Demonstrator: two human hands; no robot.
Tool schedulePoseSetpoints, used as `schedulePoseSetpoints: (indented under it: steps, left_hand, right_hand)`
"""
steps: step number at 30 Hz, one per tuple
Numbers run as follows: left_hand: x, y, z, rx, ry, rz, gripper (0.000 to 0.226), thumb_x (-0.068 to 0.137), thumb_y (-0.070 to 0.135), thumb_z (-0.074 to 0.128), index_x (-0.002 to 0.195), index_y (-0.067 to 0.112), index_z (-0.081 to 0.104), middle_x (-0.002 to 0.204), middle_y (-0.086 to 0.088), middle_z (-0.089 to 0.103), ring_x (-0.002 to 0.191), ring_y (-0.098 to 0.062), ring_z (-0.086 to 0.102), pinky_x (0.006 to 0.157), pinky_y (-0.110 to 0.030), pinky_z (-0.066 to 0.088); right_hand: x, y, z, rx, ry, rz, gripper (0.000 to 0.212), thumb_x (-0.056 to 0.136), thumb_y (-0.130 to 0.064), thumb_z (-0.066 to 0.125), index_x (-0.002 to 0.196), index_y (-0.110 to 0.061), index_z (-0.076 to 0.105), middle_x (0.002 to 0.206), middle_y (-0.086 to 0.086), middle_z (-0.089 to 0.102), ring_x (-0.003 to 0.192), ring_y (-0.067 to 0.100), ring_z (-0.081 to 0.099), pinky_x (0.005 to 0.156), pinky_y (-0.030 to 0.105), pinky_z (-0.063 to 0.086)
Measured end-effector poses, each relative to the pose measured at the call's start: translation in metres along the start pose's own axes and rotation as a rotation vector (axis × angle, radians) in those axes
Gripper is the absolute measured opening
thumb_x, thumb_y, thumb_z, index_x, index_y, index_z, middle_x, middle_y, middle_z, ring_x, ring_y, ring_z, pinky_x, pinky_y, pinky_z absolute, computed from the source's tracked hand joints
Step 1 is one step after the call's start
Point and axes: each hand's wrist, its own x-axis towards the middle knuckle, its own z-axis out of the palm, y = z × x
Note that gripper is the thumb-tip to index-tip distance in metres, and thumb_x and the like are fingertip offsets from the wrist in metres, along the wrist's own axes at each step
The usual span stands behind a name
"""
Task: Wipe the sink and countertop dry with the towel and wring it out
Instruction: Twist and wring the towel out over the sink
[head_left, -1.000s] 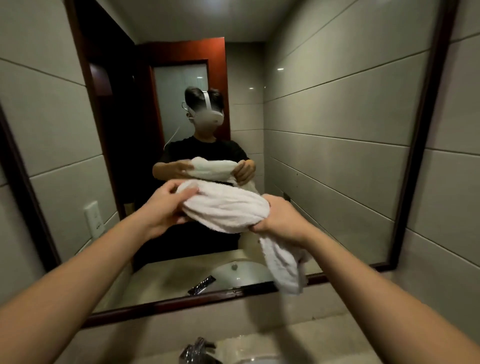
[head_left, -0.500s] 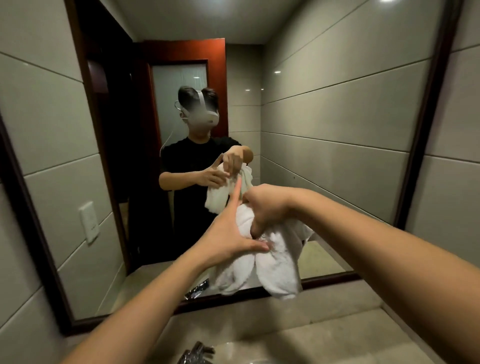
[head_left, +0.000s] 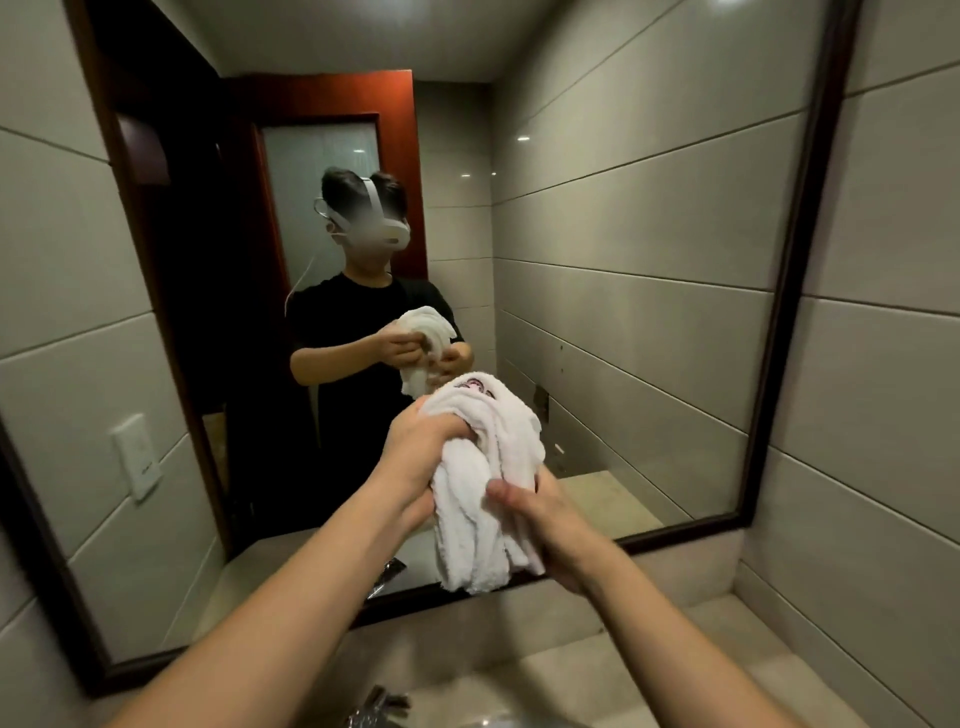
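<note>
A white towel (head_left: 480, 483) hangs bunched and upright in front of the mirror, a small dark emblem showing near its top. My left hand (head_left: 423, 449) grips its upper part from the left. My right hand (head_left: 545, 525) holds its lower part from the right, fingers wrapped around the folds. Both arms reach forward at chest height above the basin. The beige countertop (head_left: 597, 670) lies below. Only a sliver of the sink (head_left: 498, 722) shows at the bottom edge.
A chrome faucet (head_left: 379, 709) stands at the bottom centre. The dark-framed mirror (head_left: 795, 291) covers the wall ahead and reflects a person holding the towel. Grey tiled walls close in on both sides, with a white wall switch (head_left: 136, 456) on the left.
The towel went from stretched sideways between my hands to bunched upright. My left hand moved to its top and my right hand dropped to its lower part. The view shifted a little.
</note>
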Motion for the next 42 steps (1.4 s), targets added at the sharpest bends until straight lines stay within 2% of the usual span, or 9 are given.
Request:
schedulePoseSetpoints:
  steps: [9, 13, 17, 21, 24, 32, 35, 40, 42]
  left_hand:
    - [-0.002, -0.024, 0.006, -0.023, 0.072, -0.099, 0.033, 0.076, -0.011, 0.063, 0.106, 0.002, 0.069, 0.089, -0.017, 0.074, 0.077, -0.024, 0.075, 0.061, -0.031, 0.058]
    - [0.000, -0.037, -0.012, 0.029, 0.148, -0.131, 0.035, 0.080, -0.012, 0.061, 0.109, 0.003, 0.072, 0.106, -0.021, 0.076, 0.095, -0.032, 0.076, 0.086, -0.047, 0.062]
    - [0.001, -0.048, -0.021, 0.049, 0.155, -0.095, 0.079, 0.081, -0.014, 0.061, 0.141, 0.036, 0.048, 0.120, -0.007, 0.069, 0.104, -0.027, 0.072, 0.091, -0.049, 0.060]
    - [-0.001, -0.046, -0.017, 0.132, 0.140, -0.087, 0.053, 0.077, -0.020, 0.048, 0.108, 0.014, 0.074, 0.106, -0.015, 0.076, 0.092, -0.026, 0.075, 0.074, -0.036, 0.059]
    - [0.004, -0.048, -0.020, 0.134, 0.149, -0.155, 0.041, 0.074, -0.010, 0.055, 0.107, 0.007, 0.072, 0.110, -0.023, 0.074, 0.097, -0.032, 0.073, 0.085, -0.042, 0.058]
    - [0.008, -0.045, -0.067, 0.227, -0.183, -0.177, 0.074, 0.066, 0.060, 0.088, 0.132, 0.035, 0.065, 0.133, -0.004, 0.067, 0.119, -0.022, 0.067, 0.097, -0.048, 0.058]
    - [0.021, -0.044, -0.075, 0.012, -0.415, -0.189, 0.098, 0.060, 0.050, 0.096, 0.146, 0.026, 0.055, 0.147, -0.006, 0.058, 0.133, -0.027, 0.059, 0.102, -0.047, 0.055]
    - [0.032, -0.044, -0.065, -0.309, -0.765, -0.094, 0.071, 0.100, 0.008, 0.060, 0.160, 0.000, 0.023, 0.161, -0.027, 0.033, 0.148, -0.044, 0.036, 0.119, -0.057, 0.031]
    - [0.038, -0.049, -0.058, -0.353, -0.797, -0.225, 0.075, 0.088, 0.018, 0.078, 0.153, 0.007, 0.042, 0.149, -0.028, 0.049, 0.136, -0.046, 0.049, 0.110, -0.060, 0.041]
  right_hand:
    - [-0.009, 0.036, 0.020, -0.203, 0.088, -0.043, 0.075, 0.074, 0.000, 0.086, 0.137, -0.026, 0.053, 0.129, -0.001, 0.071, 0.122, 0.016, 0.066, 0.100, 0.033, 0.055]
    - [-0.007, 0.028, 0.007, -0.540, 0.324, -0.014, 0.156, 0.054, -0.034, 0.098, 0.152, -0.053, -0.023, 0.163, -0.018, 0.023, 0.132, -0.002, 0.044, 0.108, 0.030, 0.045]
    - [-0.018, 0.032, 0.011, -0.857, 0.366, -0.120, 0.162, 0.057, -0.045, 0.095, 0.143, -0.047, -0.043, 0.164, -0.022, -0.025, 0.134, 0.009, 0.040, 0.093, 0.023, 0.043]
    - [-0.007, 0.038, 0.016, -1.019, 0.234, -0.042, 0.148, 0.059, -0.044, 0.086, 0.151, -0.050, -0.029, 0.161, -0.015, 0.020, 0.125, 0.025, 0.056, 0.089, 0.037, 0.054]
    - [0.003, 0.044, 0.017, -0.998, 0.258, 0.036, 0.107, 0.060, -0.039, 0.075, 0.149, -0.050, 0.016, 0.125, -0.009, 0.061, 0.101, 0.024, 0.065, 0.077, 0.038, 0.055]
    - [0.003, 0.044, -0.012, 0.041, 0.002, 0.253, 0.058, 0.070, 0.002, 0.081, 0.123, -0.013, 0.062, 0.101, 0.016, 0.074, 0.085, 0.033, 0.074, 0.071, 0.045, 0.062]
    - [0.001, 0.049, -0.008, 0.370, -0.127, 0.444, 0.057, 0.056, -0.012, 0.085, 0.108, 0.002, 0.064, 0.078, 0.016, 0.061, 0.056, 0.023, 0.063, 0.051, 0.030, 0.054]
    - [0.019, 0.056, -0.004, 0.555, -0.634, 0.504, 0.036, 0.076, -0.043, 0.072, 0.099, -0.018, 0.059, 0.070, -0.007, 0.063, 0.058, 0.004, 0.060, 0.057, 0.013, 0.047]
    - [0.027, 0.058, -0.006, 0.538, -0.652, 0.534, 0.039, 0.078, -0.045, 0.073, 0.100, -0.017, 0.058, 0.069, -0.006, 0.065, 0.059, 0.004, 0.062, 0.059, 0.013, 0.050]
